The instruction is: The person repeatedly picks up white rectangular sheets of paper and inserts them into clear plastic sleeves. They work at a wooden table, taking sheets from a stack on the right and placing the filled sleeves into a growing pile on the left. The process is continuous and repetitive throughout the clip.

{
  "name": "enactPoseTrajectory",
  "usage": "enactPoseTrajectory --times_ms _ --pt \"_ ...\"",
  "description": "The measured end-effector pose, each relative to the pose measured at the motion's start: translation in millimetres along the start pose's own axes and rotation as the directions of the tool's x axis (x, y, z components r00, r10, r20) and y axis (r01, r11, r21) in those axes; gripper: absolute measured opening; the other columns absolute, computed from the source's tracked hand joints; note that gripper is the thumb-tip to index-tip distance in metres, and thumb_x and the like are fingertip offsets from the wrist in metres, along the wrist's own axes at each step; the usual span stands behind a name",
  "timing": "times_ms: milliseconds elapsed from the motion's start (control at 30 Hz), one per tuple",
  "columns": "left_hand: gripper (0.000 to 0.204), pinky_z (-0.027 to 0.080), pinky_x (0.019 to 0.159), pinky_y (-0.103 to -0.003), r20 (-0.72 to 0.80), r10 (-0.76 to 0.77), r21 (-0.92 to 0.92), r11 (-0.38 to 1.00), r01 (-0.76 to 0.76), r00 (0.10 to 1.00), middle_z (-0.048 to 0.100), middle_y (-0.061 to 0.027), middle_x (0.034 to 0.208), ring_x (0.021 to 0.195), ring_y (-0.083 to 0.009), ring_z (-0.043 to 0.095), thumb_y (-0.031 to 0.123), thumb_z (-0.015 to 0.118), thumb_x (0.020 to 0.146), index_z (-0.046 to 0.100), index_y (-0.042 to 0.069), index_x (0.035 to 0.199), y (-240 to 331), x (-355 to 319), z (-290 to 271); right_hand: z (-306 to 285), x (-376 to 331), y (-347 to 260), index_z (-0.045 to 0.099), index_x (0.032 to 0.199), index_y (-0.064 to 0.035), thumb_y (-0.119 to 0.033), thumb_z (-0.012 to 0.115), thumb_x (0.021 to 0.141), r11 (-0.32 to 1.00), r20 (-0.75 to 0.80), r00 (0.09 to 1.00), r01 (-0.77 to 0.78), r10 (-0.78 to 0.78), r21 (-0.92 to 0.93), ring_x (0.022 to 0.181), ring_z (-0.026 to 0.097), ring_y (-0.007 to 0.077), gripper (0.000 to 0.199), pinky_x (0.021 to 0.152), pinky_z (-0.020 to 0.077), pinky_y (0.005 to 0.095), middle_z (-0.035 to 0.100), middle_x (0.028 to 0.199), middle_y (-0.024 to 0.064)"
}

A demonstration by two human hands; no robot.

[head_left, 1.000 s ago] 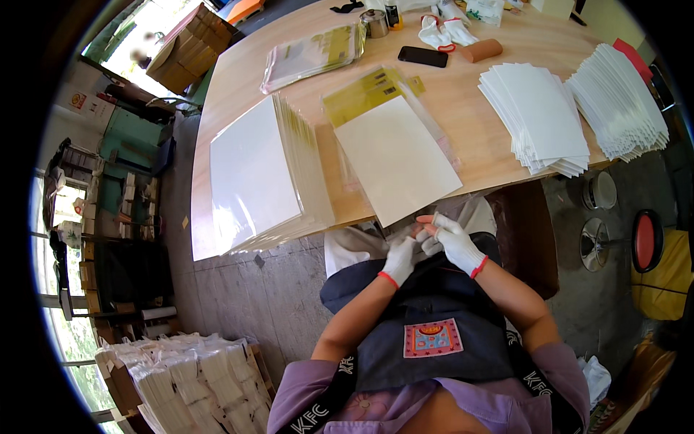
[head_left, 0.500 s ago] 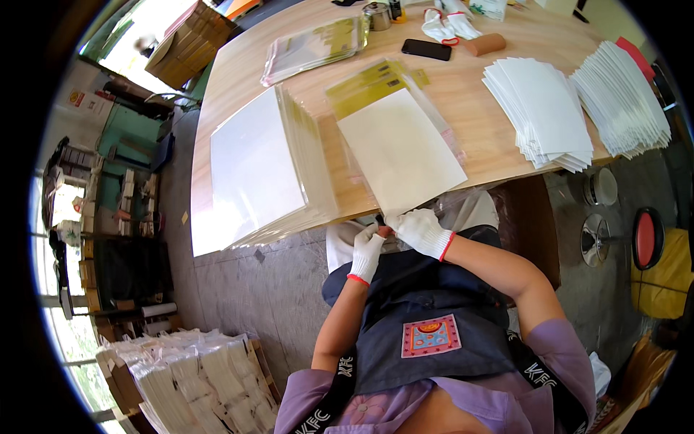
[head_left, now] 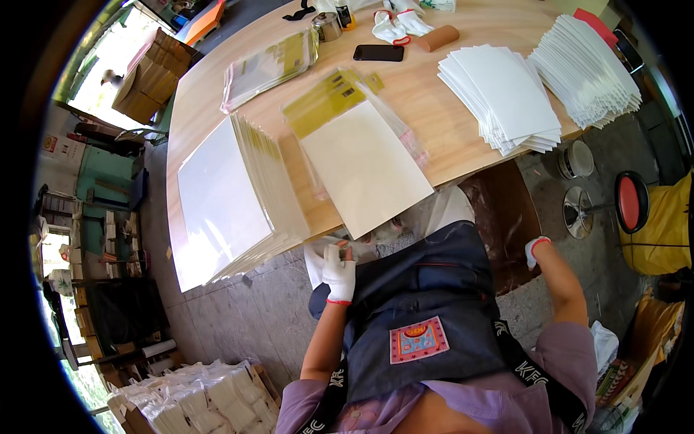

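Observation:
My left hand [head_left: 337, 271] wears a white glove with a red cuff. It is held over my left knee, just below the table's edge, fingers curled together, and I cannot make out anything in them. Right above it, a white sheet in a clear bag [head_left: 365, 166] hangs over the edge of the wooden table [head_left: 434, 116]. My right hand [head_left: 536, 248], also gloved, is stretched out to the right beside the open brown cardboard box [head_left: 506, 210] under the table. Only the back of this glove shows, so its fingers are hidden.
A thick stack of bagged white sheets [head_left: 224, 202] lies at the table's left. Two fanned piles of white sheets [head_left: 506, 94] [head_left: 589, 69] lie at the right. A black phone [head_left: 378, 52] and spare gloves [head_left: 394, 25] lie at the far side. A red stool [head_left: 630, 202] stands on the right.
Both hands were together at the sheet's near edge. My right hand has since swung out right toward the box, and the left hand has dropped slightly.

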State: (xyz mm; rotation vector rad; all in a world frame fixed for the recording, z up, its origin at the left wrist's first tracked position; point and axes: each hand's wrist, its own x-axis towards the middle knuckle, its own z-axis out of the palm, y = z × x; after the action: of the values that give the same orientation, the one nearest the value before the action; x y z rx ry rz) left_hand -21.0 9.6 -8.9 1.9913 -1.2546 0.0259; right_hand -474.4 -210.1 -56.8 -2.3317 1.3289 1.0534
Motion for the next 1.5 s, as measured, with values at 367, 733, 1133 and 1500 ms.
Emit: enactPoseTrajectory --times_ms 367,733,1133,1500 --pt "0.017 0.045 0.064 -0.031 0.025 0.207 -0.105 0.973 -0.203 0.978 0.059 -0.0080 0.092 0.077 -0.0214 0.054 0.006 0.072 0.071 0.061 0.005 0.085 -4.6 22.1 17.0 -164.0 16.3 -160.0 0.059 0.082 -0.0089 -0.020 0.070 0.068 0.683 -0.843 0.438 0.720 -0.312 0.121 0.085 0.058 0.0242 0.021 0.073 0.0458 0.0352 0.060 0.089 0.0057" --pt "0.031 0.039 0.064 -0.018 0.379 -0.545 -0.785 0.239 0.572 0.748 0.054 -0.0001 0.089 0.076 -0.0053 0.048 0.007 0.060 0.086 0.053 -0.003 0.115 50.6 32.4 -40.3 -141.5 9.4 -191.5 0.055 0.098 -0.0057 -0.016 0.046 0.088 -0.003 -0.275 0.938 0.281 -0.210 0.960 0.052 0.052 0.0090 0.017 0.045 0.0411 0.0221 0.058 0.069 0.0014" --pt "0.036 0.043 0.092 -0.031 -0.383 -0.411 -0.541 0.826 0.160 0.827 0.055 -0.0153 0.117 0.106 -0.0210 0.054 0.002 0.038 0.090 0.049 -0.007 0.123 30.4 90.7 -241.7 -287.2 -44.5 -371.1 0.058 0.082 -0.0047 -0.029 0.054 0.091 -0.297 -0.593 0.569 0.530 -0.570 0.794 0.046 0.044 0.0059 0.027 0.043 0.0338 0.0237 0.050 0.057 -0.0008" --pt "0.043 0.038 0.099 -0.032 -0.529 -0.556 -0.532 0.806 0.261 0.641 0.043 -0.0157 0.130 0.117 -0.0217 0.045 0.008 0.045 0.090 0.041 0.000 0.131 -177.4 -22.2 -173.1 -255.5 -26.5 -296.8 0.058 0.103 -0.0043 -0.021 0.056 0.090 -0.445 -0.619 0.729 0.469 -0.292 0.763 0.060 0.057 0.0074 0.022 0.052 0.0465 0.0225 0.061 0.076 0.0020"
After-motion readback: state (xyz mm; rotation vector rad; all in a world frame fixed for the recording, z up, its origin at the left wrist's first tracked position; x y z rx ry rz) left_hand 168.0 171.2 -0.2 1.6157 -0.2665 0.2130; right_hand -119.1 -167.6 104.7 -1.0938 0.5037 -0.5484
